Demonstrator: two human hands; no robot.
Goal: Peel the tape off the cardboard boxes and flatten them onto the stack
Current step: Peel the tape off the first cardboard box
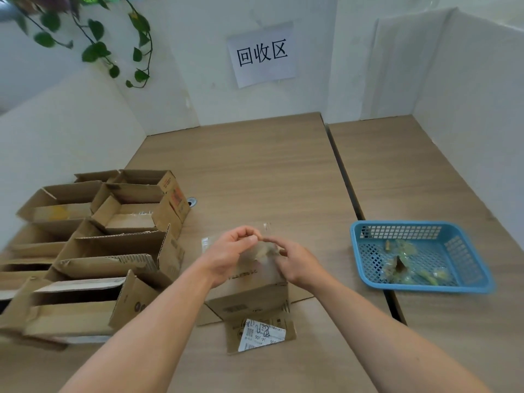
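Both hands meet above the middle of the table (pixel 255 171). From the head view I see my left hand (pixel 229 251) with fingers curled, pinching one end of the tape (pixel 266 251). My right hand (pixel 295 262) pinches the other side, though motion blur softens its fingertips. The tape is a clear, crumpled strip with a brownish patch. It is lifted off the surface and bunched between the two hands.

Directly under the hands, toward the near edge, lies the cardboard box (pixel 249 302). Its flaps are splayed outward, and a white shipping label (pixel 261 336) sits on the flap closest to me.

Along the left edge, against the white partition, stands a cluster of open boxes (pixel 113 251). They are packed touching one another with their flaps up, and the nearest one is just beside my left forearm.

On the right tabletop, just past the dark seam (pixel 346 180), sits a blue basket (pixel 368 268) holding tape scraps (pixel 399 265). The far half of the table, back to the wall with the paper sign (pixel 262 53), is bare wood.
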